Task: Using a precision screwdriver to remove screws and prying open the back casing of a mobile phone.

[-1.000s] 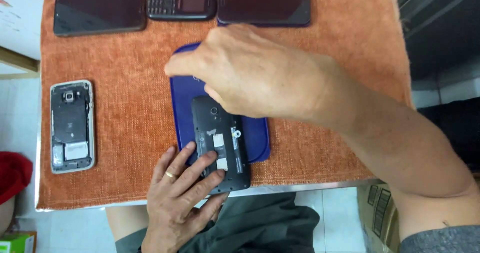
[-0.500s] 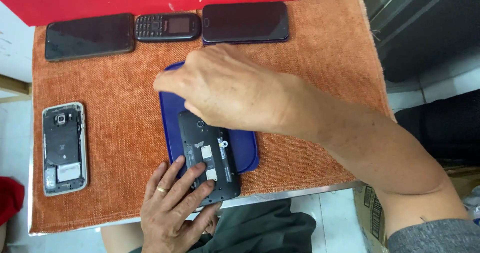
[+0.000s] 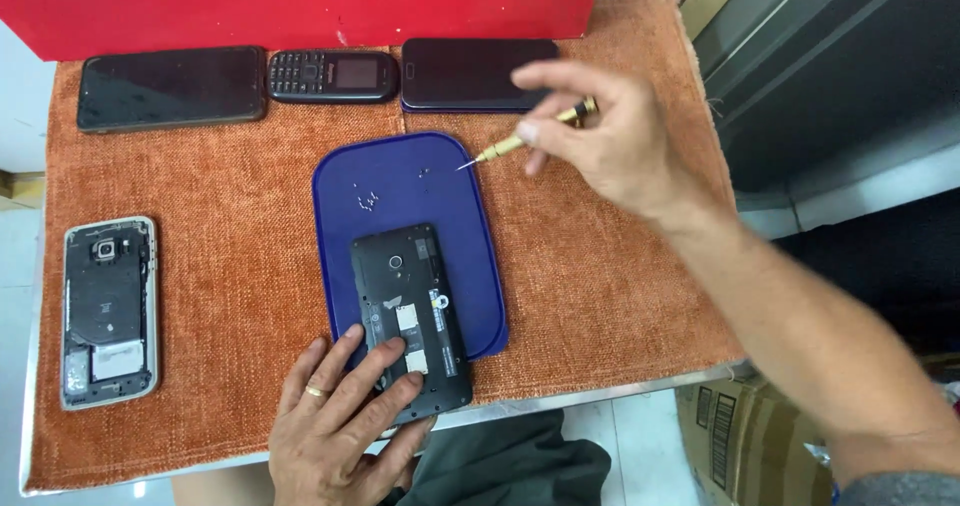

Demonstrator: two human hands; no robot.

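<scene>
A black phone with its back cover off point(image 3: 408, 311) lies half on a blue tray point(image 3: 400, 181) in the middle of the orange cloth. My left hand point(image 3: 345, 426) presses flat on the phone's near end, a ring on one finger. My right hand point(image 3: 605, 136) hovers above the tray's far right corner and pinches a small brass-handled screwdriver point(image 3: 520, 141), its tip pointing down-left at the tray rim. Several tiny screws point(image 3: 368, 200) lie on the tray's bare far part.
An orange cloth point(image 3: 230, 266) covers the table. An opened silver-framed phone point(image 3: 107, 311) lies at the left. Along the far edge sit a black smartphone point(image 3: 170, 88), a small keypad phone point(image 3: 332, 76) and another dark smartphone point(image 3: 470, 74), before a red board point(image 3: 300, 6). A cardboard box point(image 3: 740, 436) stands below right.
My right hand has lifted off the opened phone and moved to the far right, now showing the screwdriver. Small screws are now visible on the tray. My left hand still holds the phone.
</scene>
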